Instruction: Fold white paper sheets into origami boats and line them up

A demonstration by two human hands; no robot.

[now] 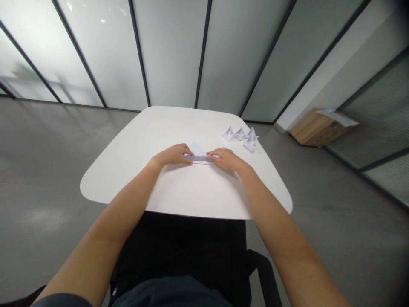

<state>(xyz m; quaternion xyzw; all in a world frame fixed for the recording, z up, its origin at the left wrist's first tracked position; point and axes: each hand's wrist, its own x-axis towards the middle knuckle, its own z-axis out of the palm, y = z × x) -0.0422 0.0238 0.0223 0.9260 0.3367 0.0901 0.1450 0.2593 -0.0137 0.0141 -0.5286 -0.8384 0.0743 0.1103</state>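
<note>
My left hand (174,155) and right hand (225,159) hold a folded white paper (198,159) mid-table, fingers clamped on its two ends. Paper boats (241,136) (a tight little cluster) sit near the far right edge of the white table (191,192).

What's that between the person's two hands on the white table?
A folded white paper lies between the left hand and the right hand; the head camera view shows both touching it.

Left hand (174,155), right hand (225,159) hold folded paper (198,159) on table (143,140); origami boats (241,136) nearby.
</note>
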